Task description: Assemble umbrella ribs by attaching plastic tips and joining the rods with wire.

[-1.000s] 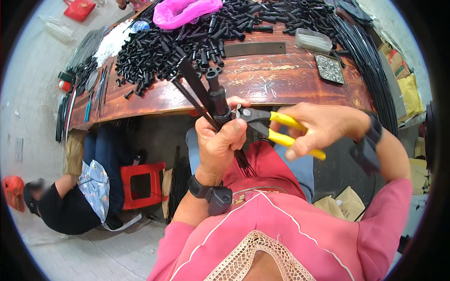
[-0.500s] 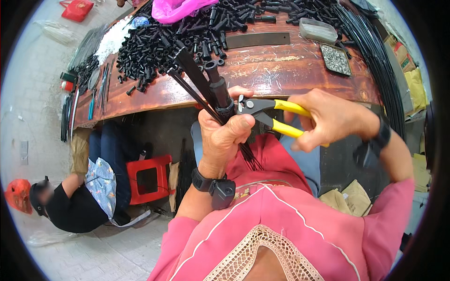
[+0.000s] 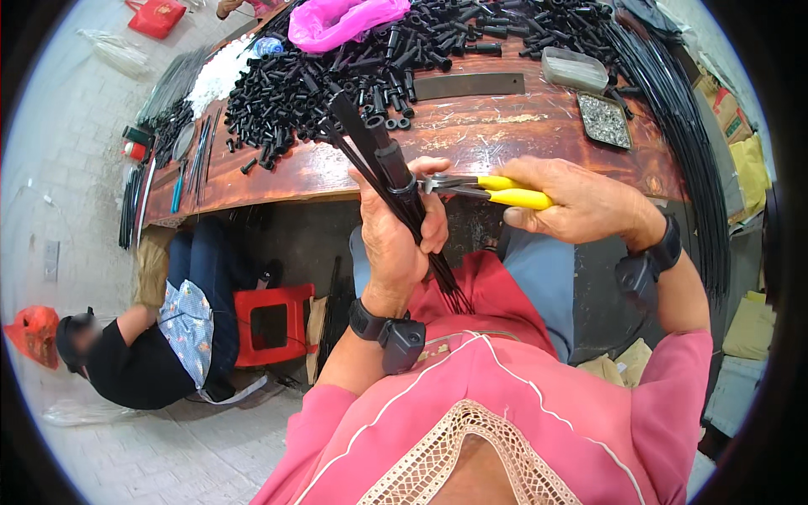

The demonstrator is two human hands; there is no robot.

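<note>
My left hand [image 3: 393, 231] is wrapped round a bundle of thin black rods [image 3: 368, 139], held at a slant over my lap. A black ribbed tube [image 3: 393, 164] is gripped along with them, its round end uppermost. In my right hand [image 3: 581, 198] are pliers with yellow handles [image 3: 520, 197]. The handles are squeezed close together. Their metal jaws sit against the bundle beside the tube's lower part, between my left fingers; what lies in the jaws is too small to make out.
A wooden table [image 3: 471, 126] holds heaped black tubes [image 3: 286, 109], a pink plastic bag [image 3: 341, 23], a metal bar [image 3: 469, 85], a clear box [image 3: 575, 69] and a tray of small metal pieces [image 3: 603, 120]. Long black rods [image 3: 673, 109] line its right side. At left, a person [image 3: 143, 358] sits near a red stool [image 3: 273, 326].
The plier handles have closed from wide apart to nearly together. My left thumb has shifted away from the jaws, and the bundle has tipped slightly to the right.
</note>
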